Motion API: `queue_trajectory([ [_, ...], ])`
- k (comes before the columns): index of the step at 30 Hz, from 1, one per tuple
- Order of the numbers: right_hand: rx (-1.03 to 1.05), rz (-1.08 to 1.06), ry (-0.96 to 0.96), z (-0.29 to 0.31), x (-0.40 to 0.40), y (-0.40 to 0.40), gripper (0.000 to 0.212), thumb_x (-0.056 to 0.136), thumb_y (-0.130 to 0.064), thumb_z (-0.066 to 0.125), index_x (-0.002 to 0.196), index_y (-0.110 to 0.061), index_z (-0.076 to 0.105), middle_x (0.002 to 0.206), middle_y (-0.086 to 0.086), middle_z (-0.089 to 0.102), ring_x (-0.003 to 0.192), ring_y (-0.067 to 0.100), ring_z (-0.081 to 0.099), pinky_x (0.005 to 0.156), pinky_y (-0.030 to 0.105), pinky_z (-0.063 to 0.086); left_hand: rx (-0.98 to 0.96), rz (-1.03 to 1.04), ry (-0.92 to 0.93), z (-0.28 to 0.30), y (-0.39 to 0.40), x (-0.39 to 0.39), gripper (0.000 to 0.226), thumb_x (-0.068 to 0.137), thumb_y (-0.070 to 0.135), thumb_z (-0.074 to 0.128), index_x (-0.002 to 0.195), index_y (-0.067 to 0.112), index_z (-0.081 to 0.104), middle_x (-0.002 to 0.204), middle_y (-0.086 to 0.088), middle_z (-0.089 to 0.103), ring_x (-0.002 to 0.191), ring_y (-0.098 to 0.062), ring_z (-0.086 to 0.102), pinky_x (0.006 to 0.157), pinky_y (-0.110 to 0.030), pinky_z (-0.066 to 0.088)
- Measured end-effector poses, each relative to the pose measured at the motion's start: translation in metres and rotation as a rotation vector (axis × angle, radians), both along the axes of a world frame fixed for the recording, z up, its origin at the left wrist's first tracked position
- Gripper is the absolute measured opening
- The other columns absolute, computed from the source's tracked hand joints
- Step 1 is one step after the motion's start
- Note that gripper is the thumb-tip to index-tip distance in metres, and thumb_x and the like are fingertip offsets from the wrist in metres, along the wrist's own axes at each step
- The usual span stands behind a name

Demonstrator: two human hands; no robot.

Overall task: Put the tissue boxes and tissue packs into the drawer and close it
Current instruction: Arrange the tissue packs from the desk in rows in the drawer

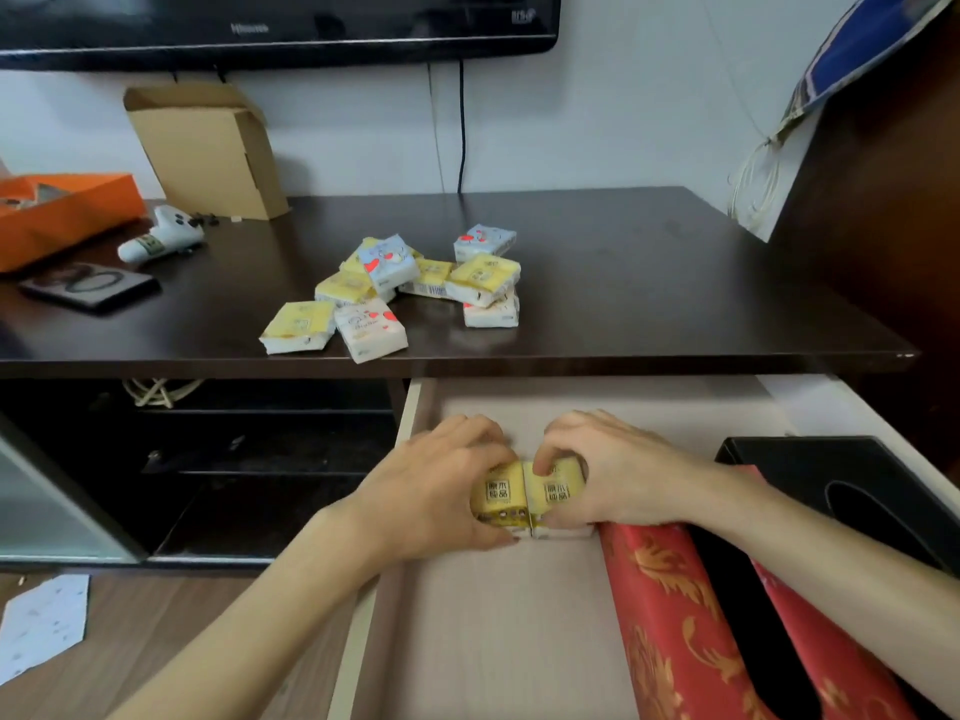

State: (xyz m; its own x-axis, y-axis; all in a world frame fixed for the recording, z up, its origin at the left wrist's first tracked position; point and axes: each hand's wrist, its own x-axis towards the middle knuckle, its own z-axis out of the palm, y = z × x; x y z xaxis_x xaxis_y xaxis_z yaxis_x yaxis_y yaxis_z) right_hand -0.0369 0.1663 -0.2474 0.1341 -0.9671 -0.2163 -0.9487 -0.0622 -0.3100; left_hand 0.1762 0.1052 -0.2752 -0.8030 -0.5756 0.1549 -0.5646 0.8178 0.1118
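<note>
- Currently the open drawer (498,631) holds a red tissue box (670,631) and a black tissue box (852,480) along its right side.
- On the bench (649,283), far of the drawer, a loose pile of tissue packs (410,283) waits.
- Left hand (436,496) and right hand (608,475) each grasp one yellow pack (524,493); best set flush, side by side, against the red box.

Even, soft indoor light; shadows faint. Glare is reflected off the glossy dark wooden tabletop (649,283) and the black television screen (280,23). Wide-angle bending is seen at edges. Slight softness throughout; lettering is blurred.
</note>
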Motion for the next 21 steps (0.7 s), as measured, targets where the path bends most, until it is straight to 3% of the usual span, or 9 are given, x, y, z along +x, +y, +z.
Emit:
queue_trajectory([
  [2, -0.096, -0.036, -0.140, 0.005, 0.000, 0.005, 0.052, 0.063, -0.071, 0.060, 0.106, -0.042, 0.065, 0.124, -0.024, 0.052, 0.122, 0.001, 0.047, 0.104, 0.043, 0.045, 0.054, 0.022, 0.159, 0.008, 0.004, 0.004, 0.064, 0.074, 0.065, 0.067, 0.131, 0.037, 0.057, 0.131, 0.021, 0.046, 0.119, -0.001, 0.044, 0.090, -0.023, 0.046],
  [5, -0.286, -0.048, -0.322, 0.017, 0.005, 0.001, 0.034, 0.077, -0.061, 0.058, 0.102, -0.040, 0.068, 0.118, -0.023, 0.062, 0.116, 0.000, 0.057, 0.101, 0.039, 0.048, 0.069, 0.062, 0.443, 0.027, 0.007, 0.023, 0.040, 0.084, 0.053, 0.064, 0.122, 0.039, 0.061, 0.123, 0.026, 0.052, 0.118, 0.000, 0.052, 0.089, -0.026, 0.051],
  [7, -0.416, -0.026, -0.343, 0.031, 0.011, -0.013, 0.023, 0.085, -0.048, 0.065, 0.105, -0.037, 0.069, 0.114, -0.021, 0.066, 0.112, 0.002, 0.061, 0.096, 0.038, 0.051, 0.025, 0.092, 0.589, 0.046, 0.002, 0.040, 0.028, 0.089, 0.043, 0.063, 0.116, 0.037, 0.065, 0.119, 0.024, 0.057, 0.116, -0.003, 0.057, 0.089, -0.023, 0.050],
  [10, -0.540, -0.033, -0.290, 0.056, 0.022, -0.048, 0.026, 0.090, -0.038, 0.070, 0.115, -0.034, 0.067, 0.120, -0.019, 0.062, 0.114, 0.007, 0.058, 0.095, 0.042, 0.051, -0.034, 0.204, 0.700, 0.075, -0.022, 0.061, 0.022, 0.089, 0.036, 0.061, 0.110, 0.034, 0.067, 0.113, 0.021, 0.062, 0.111, -0.005, 0.060, 0.084, -0.026, 0.052],
  [13, -0.563, -0.112, -0.218, 0.071, 0.032, -0.089, 0.049, 0.089, -0.039, 0.072, 0.134, -0.027, 0.055, 0.137, -0.006, 0.053, 0.126, 0.018, 0.049, 0.095, 0.044, 0.049, -0.080, 0.390, 0.607, 0.094, -0.061, 0.081, 0.026, 0.088, 0.034, 0.066, 0.114, 0.032, 0.066, 0.118, 0.018, 0.058, 0.109, -0.003, 0.057, 0.087, -0.032, 0.052],
  [17, -0.522, -0.253, -0.136, 0.067, 0.036, -0.129, 0.088, 0.082, -0.049, 0.079, 0.150, -0.013, 0.036, 0.154, 0.006, 0.041, 0.139, 0.026, 0.040, 0.101, 0.043, 0.048, 0.026, 0.525, 0.345, 0.098, -0.108, 0.106, 0.064, 0.078, 0.040, 0.076, 0.137, 0.027, 0.055, 0.143, 0.005, 0.052, 0.128, -0.015, 0.049, 0.101, -0.033, 0.044],
  [19, -0.510, -0.308, -0.152, 0.062, 0.033, -0.141, 0.090, 0.080, -0.050, 0.080, 0.150, -0.013, 0.037, 0.152, 0.008, 0.046, 0.137, 0.028, 0.043, 0.099, 0.043, 0.048, 0.131, 0.534, 0.189, 0.095, -0.121, 0.114, 0.082, 0.072, 0.047, 0.078, 0.145, 0.027, 0.047, 0.148, 0.004, 0.049, 0.132, -0.017, 0.046, 0.106, -0.037, 0.043],
  [21, -0.506, -0.335, -0.181, 0.060, 0.029, -0.147, 0.082, 0.080, -0.047, 0.079, 0.146, -0.016, 0.041, 0.145, 0.006, 0.054, 0.131, 0.028, 0.050, 0.095, 0.045, 0.051, 0.149, 0.537, 0.027, 0.091, -0.129, 0.118, 0.084, 0.071, 0.052, 0.077, 0.146, 0.029, 0.047, 0.143, 0.006, 0.052, 0.128, -0.017, 0.048, 0.102, -0.036, 0.044],
])
